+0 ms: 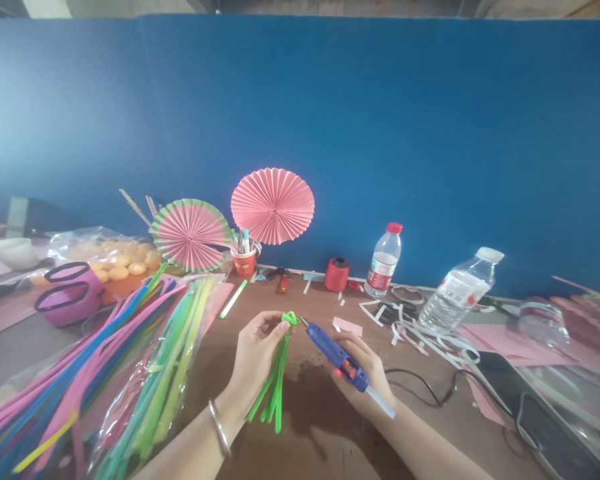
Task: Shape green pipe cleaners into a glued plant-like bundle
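Observation:
Near the middle of the view, my left hand (257,347) pinches a bundle of green pipe cleaners (279,380) near its looped top, with the loose ends hanging down. A silver bangle is on that wrist. My right hand (357,370) is wrapped round a blue hot glue gun (333,348), its red light lit and a clear glue stick out of the back. The nozzle points left, close beside the looped green top; whether they touch is too small to tell.
Colourful pipe cleaners (180,347) lie at left beside a purple item (67,293). Behind stand pink paper fans (273,205), a red cup of pens (243,263) and a red-capped bottle (383,263). Rightward are a tilted bottle (455,293), white strips, a cord and a phone (530,413).

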A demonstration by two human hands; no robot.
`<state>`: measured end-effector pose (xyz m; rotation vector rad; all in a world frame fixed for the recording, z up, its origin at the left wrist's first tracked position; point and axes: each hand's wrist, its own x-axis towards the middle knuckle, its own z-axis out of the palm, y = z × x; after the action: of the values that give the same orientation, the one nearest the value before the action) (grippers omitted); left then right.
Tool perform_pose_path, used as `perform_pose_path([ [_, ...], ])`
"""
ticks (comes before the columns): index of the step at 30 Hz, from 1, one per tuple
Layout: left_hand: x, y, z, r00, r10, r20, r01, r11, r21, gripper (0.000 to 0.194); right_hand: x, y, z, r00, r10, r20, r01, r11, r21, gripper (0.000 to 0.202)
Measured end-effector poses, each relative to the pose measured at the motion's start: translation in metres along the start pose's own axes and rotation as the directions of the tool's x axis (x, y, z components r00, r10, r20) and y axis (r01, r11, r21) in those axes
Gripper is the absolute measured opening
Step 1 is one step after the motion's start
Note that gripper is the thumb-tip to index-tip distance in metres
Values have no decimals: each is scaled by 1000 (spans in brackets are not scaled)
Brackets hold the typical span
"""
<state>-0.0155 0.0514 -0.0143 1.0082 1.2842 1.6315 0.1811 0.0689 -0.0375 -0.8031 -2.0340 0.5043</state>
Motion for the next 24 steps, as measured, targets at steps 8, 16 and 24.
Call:
perform_pose_path([
  [8, 0, 2, 1, 1000, -8, -20, 7, 999, -45, 21, 0, 1, 0, 1000, -11, 3, 11, 1000, 11, 14],
  [16, 1, 0, 0, 999, -37, -22, 35, 995, -98, 23, -1, 2, 1, 1000, -6, -4, 6, 1000, 27, 14],
  [24, 0, 4, 2, 993, -74, -89, 51, 970, -236, 23, -1, 3, 6, 944, 329, 28, -322, 895, 309, 14],
])
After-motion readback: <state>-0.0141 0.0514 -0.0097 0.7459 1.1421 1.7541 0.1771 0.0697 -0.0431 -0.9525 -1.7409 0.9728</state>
